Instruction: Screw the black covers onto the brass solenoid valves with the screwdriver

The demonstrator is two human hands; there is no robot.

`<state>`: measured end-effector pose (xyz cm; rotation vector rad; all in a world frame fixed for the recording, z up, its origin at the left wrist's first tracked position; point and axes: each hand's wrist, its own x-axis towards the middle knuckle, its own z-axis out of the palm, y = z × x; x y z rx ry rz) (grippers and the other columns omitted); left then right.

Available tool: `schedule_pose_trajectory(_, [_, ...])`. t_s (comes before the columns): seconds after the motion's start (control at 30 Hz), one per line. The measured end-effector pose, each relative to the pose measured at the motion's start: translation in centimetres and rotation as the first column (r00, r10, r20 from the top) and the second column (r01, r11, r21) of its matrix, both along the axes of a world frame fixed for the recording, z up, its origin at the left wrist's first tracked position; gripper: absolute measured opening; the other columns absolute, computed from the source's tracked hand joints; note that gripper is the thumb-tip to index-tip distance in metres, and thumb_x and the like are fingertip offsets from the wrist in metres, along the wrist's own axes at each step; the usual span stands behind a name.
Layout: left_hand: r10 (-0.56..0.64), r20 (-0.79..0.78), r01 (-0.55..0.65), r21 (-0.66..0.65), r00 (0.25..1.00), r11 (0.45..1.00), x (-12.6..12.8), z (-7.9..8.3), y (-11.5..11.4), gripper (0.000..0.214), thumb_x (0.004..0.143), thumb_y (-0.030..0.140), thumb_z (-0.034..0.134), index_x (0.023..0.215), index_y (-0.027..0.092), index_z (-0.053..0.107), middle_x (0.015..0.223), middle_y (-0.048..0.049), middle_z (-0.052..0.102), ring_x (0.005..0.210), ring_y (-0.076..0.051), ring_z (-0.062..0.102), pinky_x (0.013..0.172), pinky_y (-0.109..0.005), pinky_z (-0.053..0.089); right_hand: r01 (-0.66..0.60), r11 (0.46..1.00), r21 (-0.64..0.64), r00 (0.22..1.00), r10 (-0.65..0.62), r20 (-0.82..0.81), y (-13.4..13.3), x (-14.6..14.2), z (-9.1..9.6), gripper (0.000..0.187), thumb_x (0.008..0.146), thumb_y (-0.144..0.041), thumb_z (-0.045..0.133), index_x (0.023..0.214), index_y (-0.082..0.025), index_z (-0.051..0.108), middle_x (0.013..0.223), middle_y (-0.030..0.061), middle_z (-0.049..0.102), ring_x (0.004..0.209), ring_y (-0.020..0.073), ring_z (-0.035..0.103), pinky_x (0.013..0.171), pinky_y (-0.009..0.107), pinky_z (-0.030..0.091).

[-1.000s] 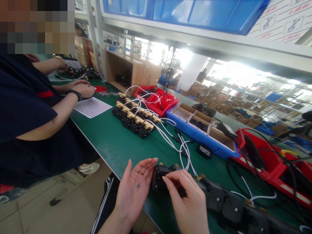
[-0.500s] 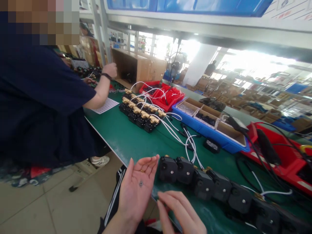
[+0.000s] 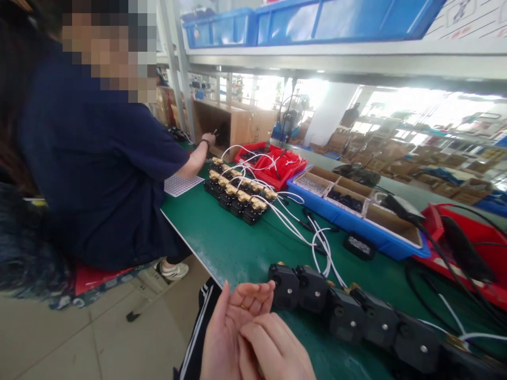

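My left hand [image 3: 225,333] is palm up and cupped, its fingers curled. The small metal parts seen in its palm half a second ago are now covered by my other hand. My right hand [image 3: 278,344] reaches into that palm with its fingertips pressed together; whatever they pinch is hidden. Just beyond my left fingertips a row of black housings [image 3: 348,316] runs along the table toward the lower right, each with a bright round screw on its face. Brass fittings show behind some of them.
Farther back on the green table [image 3: 206,248] stand black units with brass fittings [image 3: 242,198] and white tubes. Behind are a red bin [image 3: 287,169], a blue tray [image 3: 356,224] with cardboard compartments, and another red bin [image 3: 430,216]. A co-worker [image 3: 106,174] sits at the left.
My right hand has moved left and onto my left palm, covering the small metal parts. The co-worker's arm has reached farther toward the cardboard box. The whole view has shifted slightly.
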<state>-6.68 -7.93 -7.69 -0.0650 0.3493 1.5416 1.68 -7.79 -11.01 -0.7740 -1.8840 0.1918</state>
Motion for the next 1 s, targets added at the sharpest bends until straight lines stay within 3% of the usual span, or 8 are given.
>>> schedule_pose_trajectory(0.07, [-0.001, 0.012, 0.001, -0.031, 1.0, 1.0, 0.0, 0.1, 0.1, 0.068, 0.105, 0.026, 0.022, 0.075, 0.009, 0.079, 0.091, -0.0164, 0.078, 0.098, -0.023, 0.074, 0.098, -0.031, 0.055, -0.058, 0.994, -0.09, 0.998, 0.055, -0.03, 0.0, 0.7, 0.7, 0.021, 0.095, -0.01, 0.044, 0.088, -0.019, 0.063, 0.073, 0.0021, 0.062, 0.066, 0.0133, 0.058, 0.059, 0.022, 0.048])
schedule_pose_trajectory(0.13, [0.033, 0.013, -0.032, -0.064, 0.999, 0.997, -0.1, 0.1, 0.4, 0.067, 0.105, 0.024, 0.021, 0.074, 0.008, 0.079, 0.09, -0.0168, 0.078, 0.098, -0.024, 0.074, 0.097, -0.033, 0.056, -0.04, 0.987, -0.156, 0.999, 0.036, -0.026, 0.5, 1.9, 1.7, 0.016, 0.093, -0.008, 0.051, 0.093, -0.019, 0.063, 0.079, 0.0011, 0.065, 0.073, 0.0113, 0.062, 0.067, 0.019, 0.051])
schedule_pose_trajectory(0.33, [0.132, -0.031, -0.135, -0.101, 0.991, 0.986, -0.7, -0.4, 2.4, 0.065, 0.104, 0.028, 0.023, 0.077, 0.005, 0.078, 0.096, -0.0205, 0.076, 0.105, -0.028, 0.072, 0.098, -0.036, 0.057, 0.163, 0.983, -0.09, 0.987, -0.161, 0.03, 3.2, 3.9, 4.0, 0.011, 0.093, -0.01, 0.059, 0.087, -0.018, 0.063, 0.076, -0.0007, 0.063, 0.066, 0.0079, 0.059, 0.064, 0.016, 0.05])
schedule_pose_trajectory(0.7, [0.092, -0.025, -0.092, -0.011, 0.995, 0.996, -0.6, -1.8, 4.0, 0.063, 0.105, 0.033, 0.027, 0.085, 0.003, 0.078, 0.102, -0.0218, 0.075, 0.109, -0.028, 0.07, 0.103, -0.034, 0.053, 0.18, 0.98, -0.09, 0.983, -0.177, 0.037, 3.9, 3.5, 4.2, 0.013, 0.093, -0.01, 0.059, 0.09, -0.017, 0.07, 0.083, 0.0025, 0.064, 0.073, 0.008, 0.063, 0.07, 0.013, 0.054])
schedule_pose_trajectory(1.0, [0.07, 0.011, -0.07, -0.015, 0.997, 0.997, -0.1, -1.6, 4.3, 0.061, 0.105, 0.033, 0.028, 0.087, 0.003, 0.077, 0.105, -0.0219, 0.075, 0.109, -0.027, 0.07, 0.103, -0.033, 0.053, 0.177, 0.974, -0.144, 0.984, -0.172, 0.046, 4.1, 3.5, 4.1, 0.011, 0.093, -0.012, 0.059, 0.09, -0.018, 0.069, 0.083, 0.003, 0.065, 0.071, 0.011, 0.065, 0.068, 0.017, 0.057])
